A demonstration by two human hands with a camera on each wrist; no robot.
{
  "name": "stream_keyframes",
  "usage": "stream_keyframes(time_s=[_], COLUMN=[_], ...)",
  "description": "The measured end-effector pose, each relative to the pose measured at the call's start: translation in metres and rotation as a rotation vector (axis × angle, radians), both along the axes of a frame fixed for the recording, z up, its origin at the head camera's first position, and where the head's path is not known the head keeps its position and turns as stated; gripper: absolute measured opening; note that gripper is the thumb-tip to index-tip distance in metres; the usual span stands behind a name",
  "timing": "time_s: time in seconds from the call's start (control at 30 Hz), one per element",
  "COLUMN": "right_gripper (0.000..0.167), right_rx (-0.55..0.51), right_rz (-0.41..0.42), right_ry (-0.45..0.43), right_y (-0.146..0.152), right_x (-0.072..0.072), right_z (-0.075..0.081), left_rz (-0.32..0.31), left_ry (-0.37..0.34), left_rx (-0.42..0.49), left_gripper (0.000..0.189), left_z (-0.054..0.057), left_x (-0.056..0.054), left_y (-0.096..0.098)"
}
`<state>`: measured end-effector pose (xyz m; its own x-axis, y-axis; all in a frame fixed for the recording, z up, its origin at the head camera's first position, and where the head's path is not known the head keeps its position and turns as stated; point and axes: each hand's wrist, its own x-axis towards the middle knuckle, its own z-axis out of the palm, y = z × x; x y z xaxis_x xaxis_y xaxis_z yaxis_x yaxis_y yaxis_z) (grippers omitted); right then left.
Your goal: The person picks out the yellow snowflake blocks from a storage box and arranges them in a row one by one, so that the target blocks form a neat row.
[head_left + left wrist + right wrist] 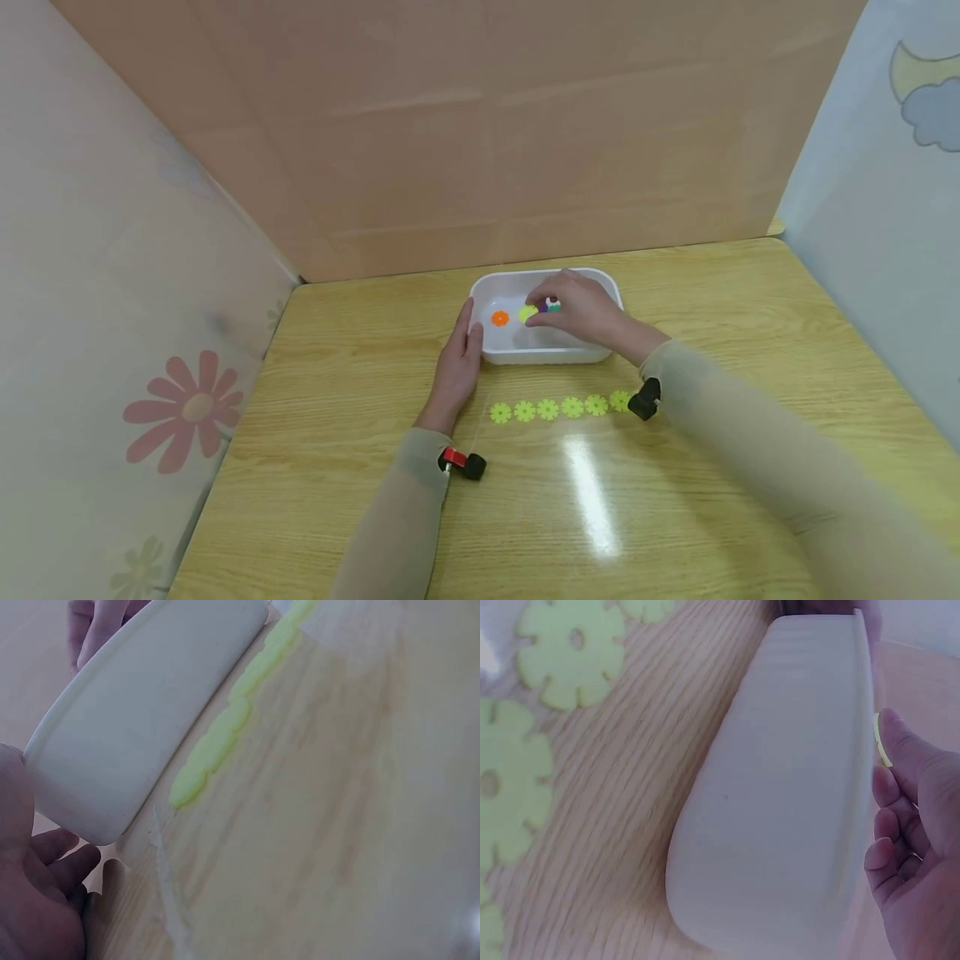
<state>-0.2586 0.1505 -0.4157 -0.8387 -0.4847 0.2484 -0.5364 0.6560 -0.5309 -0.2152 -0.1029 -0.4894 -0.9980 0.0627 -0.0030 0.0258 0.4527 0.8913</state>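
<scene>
A white plastic tray (551,357) stands on the table. My left hand (459,357) holds its left end, with the thumb at the near corner and some fingers hidden behind the wall in the left wrist view. Inside the tray, my right hand (581,308) pinches a yellow notched snowflake disc (527,314) between thumb and index finger; the disc shows edge-on in the right wrist view. An orange disc (500,318) lies to its left on the tray floor. White, green (553,308) and purple pieces are partly covered by the right hand.
In front of the tray, several yellow discs (547,409) lie flat in a row on the wooden table (337,417). The right wrist device partly covers the row's right end. A tan panel (487,125) stands behind; pale walls flank the table.
</scene>
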Motion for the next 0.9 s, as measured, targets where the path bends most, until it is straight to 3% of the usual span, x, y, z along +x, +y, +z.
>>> stream_keyframes(time_s=[0.6, 0.9], right_gripper=[0.027, 0.030], right_rx=[-0.010, 0.021], right_rz=[-0.133, -0.219], right_ry=[0.108, 0.174], right_y=[0.077, 0.113], right_x=[0.055, 0.077], right_z=[0.022, 0.018], left_rz=[-0.003, -0.003], left_ry=[-0.003, 0.004], left_rx=[-0.006, -0.004], left_gripper=[0.058, 0.058], left_z=[0.005, 0.005], left_x=[0.000, 0.001], left_y=[-0.002, -0.007])
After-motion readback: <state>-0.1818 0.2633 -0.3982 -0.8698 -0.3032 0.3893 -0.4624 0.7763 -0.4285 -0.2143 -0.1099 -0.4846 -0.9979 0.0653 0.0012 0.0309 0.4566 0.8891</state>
